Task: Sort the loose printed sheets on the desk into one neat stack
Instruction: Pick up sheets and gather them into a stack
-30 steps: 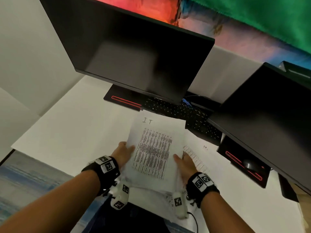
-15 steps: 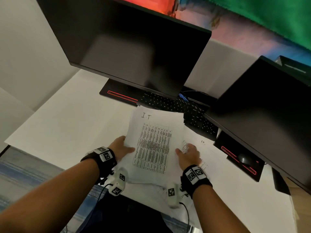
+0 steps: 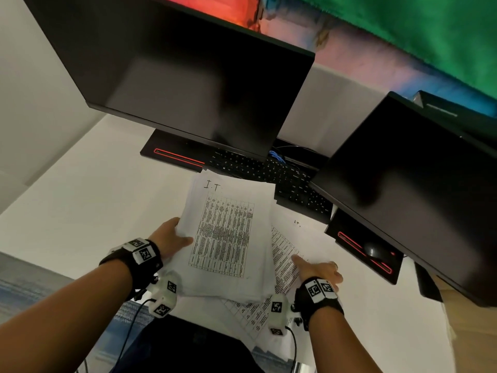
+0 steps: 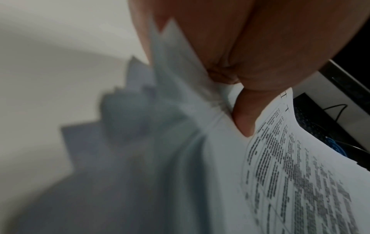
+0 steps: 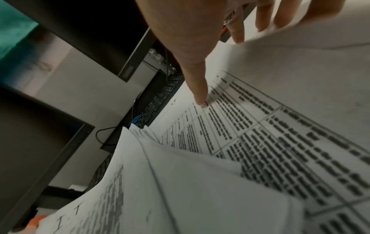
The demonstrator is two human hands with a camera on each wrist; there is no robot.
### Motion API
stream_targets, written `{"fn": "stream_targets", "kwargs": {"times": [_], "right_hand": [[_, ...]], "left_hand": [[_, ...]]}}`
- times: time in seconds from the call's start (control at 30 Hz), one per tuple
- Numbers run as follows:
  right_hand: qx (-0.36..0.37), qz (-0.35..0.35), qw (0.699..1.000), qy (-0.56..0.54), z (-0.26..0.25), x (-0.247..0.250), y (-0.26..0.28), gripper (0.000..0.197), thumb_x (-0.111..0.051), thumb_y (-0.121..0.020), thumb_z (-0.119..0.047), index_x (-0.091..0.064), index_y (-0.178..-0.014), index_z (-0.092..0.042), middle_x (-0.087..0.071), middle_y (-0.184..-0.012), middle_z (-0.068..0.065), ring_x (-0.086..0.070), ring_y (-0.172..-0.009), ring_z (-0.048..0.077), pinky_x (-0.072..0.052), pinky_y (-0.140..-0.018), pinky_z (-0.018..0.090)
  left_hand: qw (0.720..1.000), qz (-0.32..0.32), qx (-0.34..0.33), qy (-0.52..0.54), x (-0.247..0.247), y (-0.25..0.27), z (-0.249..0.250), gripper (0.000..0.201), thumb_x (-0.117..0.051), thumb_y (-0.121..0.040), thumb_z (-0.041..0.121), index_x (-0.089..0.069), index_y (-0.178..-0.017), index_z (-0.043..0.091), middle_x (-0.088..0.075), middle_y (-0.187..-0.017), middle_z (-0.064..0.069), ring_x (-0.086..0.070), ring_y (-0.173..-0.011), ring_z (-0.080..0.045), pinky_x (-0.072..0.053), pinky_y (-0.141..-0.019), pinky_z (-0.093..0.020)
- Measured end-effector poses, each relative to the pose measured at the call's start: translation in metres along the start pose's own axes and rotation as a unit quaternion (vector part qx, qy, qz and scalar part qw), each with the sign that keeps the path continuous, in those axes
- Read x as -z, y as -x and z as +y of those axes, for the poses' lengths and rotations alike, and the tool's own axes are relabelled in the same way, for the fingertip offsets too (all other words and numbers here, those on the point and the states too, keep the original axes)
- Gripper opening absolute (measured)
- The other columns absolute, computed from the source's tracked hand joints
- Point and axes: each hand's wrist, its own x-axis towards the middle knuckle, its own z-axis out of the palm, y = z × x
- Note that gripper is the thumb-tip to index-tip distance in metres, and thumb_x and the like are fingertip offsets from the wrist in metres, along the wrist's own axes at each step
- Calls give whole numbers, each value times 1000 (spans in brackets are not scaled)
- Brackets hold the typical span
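A bundle of printed sheets (image 3: 226, 235) with a dense table and "I.T." handwritten on top is lifted off the white desk (image 3: 80, 200). My left hand (image 3: 169, 239) grips its left edge, thumb (image 4: 245, 115) on top and fingers beneath. Another printed sheet (image 3: 285, 254) lies on the desk to the right, partly under the bundle. My right hand (image 3: 318, 269) rests on that sheet with straight fingers, thumb tip (image 5: 201, 98) pressing the table print. More sheets (image 3: 250, 313) stick out below the bundle near the front edge.
Two dark monitors (image 3: 188, 84) (image 3: 419, 189) hang over the back of the desk, with a black keyboard (image 3: 271, 176) between them. Red-lit stand bases (image 3: 174, 156) (image 3: 365, 254) sit left and right. A mouse (image 3: 373, 250) rests on the right base.
My right hand let go of the bundle's right edge and moved right onto the sheet lying on the desk. The left hand now holds the bundle alone, slightly higher.
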Motion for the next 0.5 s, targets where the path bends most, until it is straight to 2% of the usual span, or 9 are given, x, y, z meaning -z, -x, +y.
{"fn": "stream_targets", "kwargs": {"times": [0.1,0.17,0.23,0.3,0.37,0.43,0.5], "right_hand": [[14,-58,992,-107,-1,4,-6,112,-92,-65,-35,-26,-148,1,-49,-143,23,-54,-126,39,-47,-101,45],[29,-91,982,-161,3,9,-4,94,-92,-67,-24,-42,-141,4,-57,-136,21,-59,-121,37,-47,-103,42],[52,-108,975,-189,4,12,5,67,-90,-68,-16,-61,-126,2,-67,-124,18,-65,-110,34,-50,-101,44],[127,-65,974,-176,-6,25,23,42,-87,-72,-13,-69,-108,-4,-73,-111,15,-70,-97,30,-56,-92,44],[235,16,965,-113,-27,55,50,30,-84,-77,-16,-69,-100,-5,-72,-99,6,-70,-91,25,-58,-82,36],[327,70,936,-109,-49,96,85,26,-82,-80,-17,-68,-99,-5,-65,-88,0,-67,-85,22,-54,-73,28],[403,59,899,-161,-65,133,111,23,-83,-78,-15,-71,-98,-12,-69,-86,-4,-70,-81,18,-52,-68,23]], "left_hand": [[1000,-3,-4,6,1,-4,-3,40,-72,-87,18,-57,-123,10,-67,-112,-9,-63,-96,-25,-49,-86,-35],[1000,-8,-2,14,5,-6,-6,38,-72,-87,19,-58,-122,12,-68,-109,-7,-64,-93,-24,-50,-84,-35],[1000,-17,2,25,11,-8,-11,39,-72,-87,19,-57,-122,14,-68,-109,-5,-66,-96,-25,-53,-89,-41],[999,-24,3,24,19,-8,-14,41,-73,-87,20,-56,-124,14,-68,-112,-6,-66,-99,-27,-53,-93,-47],[999,-24,7,20,28,-11,-20,43,-74,-86,19,-56,-125,14,-69,-114,-6,-67,-101,-27,-52,-95,-48],[1000,-21,6,5,34,-13,-22,45,-74,-86,19,-56,-127,14,-69,-117,-6,-66,-104,-27,-50,-99,-47],[1000,-26,2,-8,34,-13,-20,45,-73,-86,20,-56,-128,15,-69,-118,-5,-66,-105,-25,-49,-100,-47]]}}
